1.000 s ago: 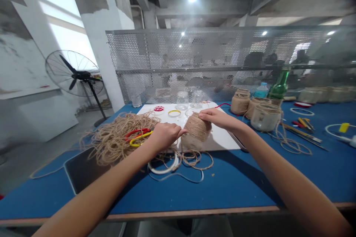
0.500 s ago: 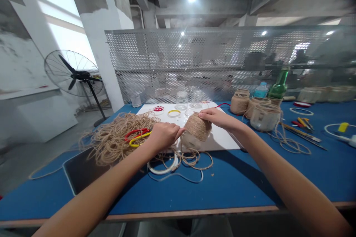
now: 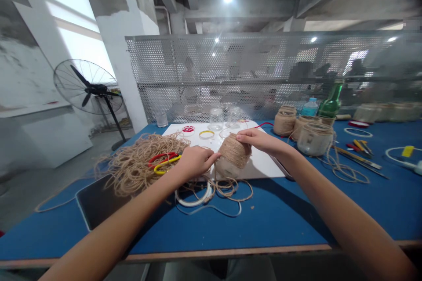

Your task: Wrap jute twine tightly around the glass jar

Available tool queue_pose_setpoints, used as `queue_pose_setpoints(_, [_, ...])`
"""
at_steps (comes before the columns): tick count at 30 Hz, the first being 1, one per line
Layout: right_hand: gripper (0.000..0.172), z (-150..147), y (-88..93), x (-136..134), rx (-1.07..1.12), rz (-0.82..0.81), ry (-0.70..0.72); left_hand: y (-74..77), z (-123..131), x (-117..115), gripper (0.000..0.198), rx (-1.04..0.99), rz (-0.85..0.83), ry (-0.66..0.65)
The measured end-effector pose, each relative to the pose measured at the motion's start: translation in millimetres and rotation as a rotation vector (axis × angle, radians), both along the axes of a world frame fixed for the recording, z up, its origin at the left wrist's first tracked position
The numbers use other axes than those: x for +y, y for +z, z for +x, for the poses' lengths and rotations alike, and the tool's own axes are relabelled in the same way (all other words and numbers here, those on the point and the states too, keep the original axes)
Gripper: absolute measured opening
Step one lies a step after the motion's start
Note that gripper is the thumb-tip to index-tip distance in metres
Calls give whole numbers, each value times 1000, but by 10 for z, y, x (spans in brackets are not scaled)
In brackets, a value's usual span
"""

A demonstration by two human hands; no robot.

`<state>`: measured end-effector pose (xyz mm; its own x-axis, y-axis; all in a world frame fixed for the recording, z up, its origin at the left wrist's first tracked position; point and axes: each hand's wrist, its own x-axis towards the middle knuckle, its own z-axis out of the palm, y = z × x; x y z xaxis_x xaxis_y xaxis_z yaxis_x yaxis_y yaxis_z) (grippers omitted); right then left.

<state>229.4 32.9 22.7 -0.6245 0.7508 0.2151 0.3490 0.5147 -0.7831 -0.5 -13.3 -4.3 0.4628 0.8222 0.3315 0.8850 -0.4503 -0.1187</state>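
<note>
A glass jar [image 3: 234,151], its upper part wrapped in brown jute twine, stands tilted in front of me with bare glass at its lower end. My right hand [image 3: 257,138] is closed on the jar's wrapped top, thumb and fingers pinching the edge. Close against the jar's left side, my left hand [image 3: 197,160] is closed, its thumb tip by the wrapping. It pinches the jute twine, though the strand between the fingers is mostly hidden. Loose twine loops [image 3: 227,189] lie below the jar. Left of that hand is a big twine heap [image 3: 141,158] with red-and-yellow-handled scissors [image 3: 166,164] on it.
A white board [image 3: 263,164] lies under the jar, with two clear jars [image 3: 216,119] and tape rolls [image 3: 206,134] behind. Twine-wrapped jars [image 3: 284,122], a green bottle [image 3: 331,102] and brushes [image 3: 359,158] stand or lie right. A dark tablet-like slab [image 3: 99,202] is at left.
Hardly anything differs. Both hands keep their places at the jar, and the whole view has shifted very slightly.
</note>
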Motion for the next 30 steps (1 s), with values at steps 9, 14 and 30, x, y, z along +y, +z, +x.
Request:
queue_pose_setpoints(9, [37, 87, 58, 25, -51, 21, 191, -53, -28, 71, 55, -267, -259, -114])
queue_pose_setpoints(14, [39, 131, 151, -2, -162, 75, 219, -112, 18, 76, 63, -348, -353, -159])
queue_pose_setpoints(30, [39, 71, 274, -179, -374, 348, 53, -111, 99, 44, 60, -447, -322, -109])
